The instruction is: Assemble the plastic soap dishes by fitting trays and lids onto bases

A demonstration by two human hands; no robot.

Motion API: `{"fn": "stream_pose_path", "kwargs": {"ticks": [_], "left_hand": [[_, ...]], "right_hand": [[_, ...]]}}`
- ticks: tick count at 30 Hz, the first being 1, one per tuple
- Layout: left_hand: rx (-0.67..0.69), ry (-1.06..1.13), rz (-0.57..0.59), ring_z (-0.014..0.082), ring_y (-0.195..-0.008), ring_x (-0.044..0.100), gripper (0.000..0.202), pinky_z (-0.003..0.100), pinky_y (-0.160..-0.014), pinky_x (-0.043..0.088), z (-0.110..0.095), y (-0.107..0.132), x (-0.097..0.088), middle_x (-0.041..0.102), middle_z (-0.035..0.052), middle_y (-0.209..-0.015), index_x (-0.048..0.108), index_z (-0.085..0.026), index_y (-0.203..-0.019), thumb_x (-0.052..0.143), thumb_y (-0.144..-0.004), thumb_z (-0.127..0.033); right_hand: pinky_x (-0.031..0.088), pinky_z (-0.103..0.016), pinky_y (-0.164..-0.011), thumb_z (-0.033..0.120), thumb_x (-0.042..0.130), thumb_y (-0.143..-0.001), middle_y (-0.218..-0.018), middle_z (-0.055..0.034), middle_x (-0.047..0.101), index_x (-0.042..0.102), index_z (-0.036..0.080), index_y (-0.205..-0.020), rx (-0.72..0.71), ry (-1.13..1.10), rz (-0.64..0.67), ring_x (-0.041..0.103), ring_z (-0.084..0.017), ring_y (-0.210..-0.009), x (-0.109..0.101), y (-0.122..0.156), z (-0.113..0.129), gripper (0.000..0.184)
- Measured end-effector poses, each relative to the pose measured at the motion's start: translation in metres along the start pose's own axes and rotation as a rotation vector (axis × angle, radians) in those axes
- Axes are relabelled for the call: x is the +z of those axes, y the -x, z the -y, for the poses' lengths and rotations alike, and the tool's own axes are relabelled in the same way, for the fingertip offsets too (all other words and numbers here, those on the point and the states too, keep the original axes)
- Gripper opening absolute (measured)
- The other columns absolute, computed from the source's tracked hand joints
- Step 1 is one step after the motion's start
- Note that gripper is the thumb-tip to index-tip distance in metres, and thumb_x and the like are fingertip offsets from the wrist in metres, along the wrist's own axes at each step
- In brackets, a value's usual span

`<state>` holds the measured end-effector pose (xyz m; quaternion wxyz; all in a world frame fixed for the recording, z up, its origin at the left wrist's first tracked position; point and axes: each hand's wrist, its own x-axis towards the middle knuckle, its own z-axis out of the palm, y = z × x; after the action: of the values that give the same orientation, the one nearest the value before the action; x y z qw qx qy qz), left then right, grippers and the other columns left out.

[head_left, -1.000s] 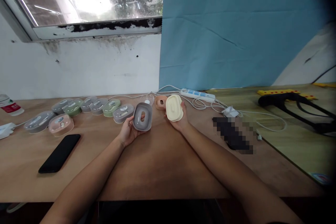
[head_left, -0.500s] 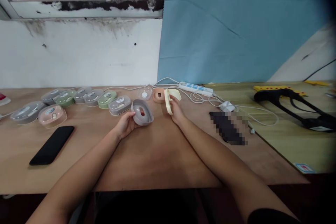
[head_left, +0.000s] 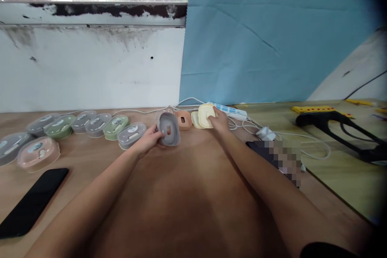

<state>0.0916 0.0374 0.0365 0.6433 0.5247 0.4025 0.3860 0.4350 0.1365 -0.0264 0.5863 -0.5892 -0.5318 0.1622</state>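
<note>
My left hand (head_left: 148, 140) grips a grey oval tray (head_left: 168, 129) with a slot in its middle, tilted up on edge above the wooden table (head_left: 181, 193). My right hand (head_left: 220, 121) reaches farther back and closes on a cream oval tray (head_left: 205, 114), which rests beside another cream piece (head_left: 195, 119). An orange oval tray (head_left: 183, 120) lies between the two hands, near the wall.
A row of lidded oval boxes in grey, green and pink (head_left: 90, 125) runs along the left. A black phone (head_left: 28, 203) lies at front left. A white power strip (head_left: 231, 111), cables and a plug (head_left: 266, 133) sit at the back right, with a black and yellow tool (head_left: 335, 119) beyond.
My right hand moved the cream tray back and right, down near the orange tray. The grey tray stayed in my left hand, turned more upright. The camera shifted closer.
</note>
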Motion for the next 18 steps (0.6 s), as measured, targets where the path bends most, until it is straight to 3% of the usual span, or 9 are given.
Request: {"fn": "stream_pose_path", "kwargs": {"ticks": [2,5,9,13,18], "left_hand": [[0.058,-0.103,-0.013,0.0169,-0.074,0.064,0.043,0.028,-0.058,0.056,-0.017,-0.026,0.007,0.065,0.0059,-0.101,0.052,-0.022,-0.116,0.063,-0.075,-0.024],[0.110,-0.301,-0.122,0.0193,-0.077,0.064,0.034,0.029,-0.058,0.055,-0.033,-0.067,0.021,0.063,0.0089,-0.102,0.051,-0.019,-0.114,0.054,-0.081,-0.026],[0.182,-0.707,-0.251,0.0241,-0.084,0.064,0.020,0.033,-0.065,0.053,-0.031,-0.112,0.039,0.064,0.0131,-0.100,0.055,-0.016,-0.099,0.042,-0.086,-0.024],[0.279,-1.022,-0.376,0.0258,-0.102,0.061,0.024,0.036,-0.085,0.048,-0.018,-0.133,0.050,0.064,0.0150,-0.100,0.058,-0.016,-0.096,0.036,-0.088,-0.021],[0.257,-1.106,-0.429,0.0288,-0.111,0.057,0.036,0.040,-0.091,0.045,-0.001,-0.141,0.062,0.060,0.0178,-0.117,0.057,-0.015,-0.114,0.033,-0.091,-0.027]], "right_hand": [[0.037,-0.048,-0.107,0.021,0.064,-0.062,-0.126,-0.0123,0.061,0.061,0.013,-0.123,0.062,0.113,-0.016,0.056,-0.029,-0.117,0.007,-0.011,-0.006,0.061],[0.039,-0.046,-0.105,0.028,0.067,-0.065,-0.124,-0.0108,0.064,0.063,0.015,-0.121,0.059,0.235,0.052,0.057,-0.030,-0.116,0.018,-0.015,-0.008,0.058],[0.038,-0.047,-0.106,0.032,0.068,-0.066,-0.124,-0.0101,0.064,0.068,0.018,-0.113,-0.013,0.360,0.101,0.057,-0.031,-0.117,0.023,-0.012,-0.011,0.049],[0.037,-0.045,-0.109,0.028,0.064,-0.069,-0.127,-0.0095,0.063,0.072,0.017,-0.106,0.022,0.312,0.169,0.058,-0.029,-0.119,0.019,-0.008,-0.016,0.040],[0.040,-0.045,-0.107,0.032,0.062,-0.073,-0.128,-0.0080,0.063,0.072,0.017,-0.108,0.097,0.174,0.193,0.059,-0.028,-0.118,0.017,-0.001,-0.015,0.039]]}}
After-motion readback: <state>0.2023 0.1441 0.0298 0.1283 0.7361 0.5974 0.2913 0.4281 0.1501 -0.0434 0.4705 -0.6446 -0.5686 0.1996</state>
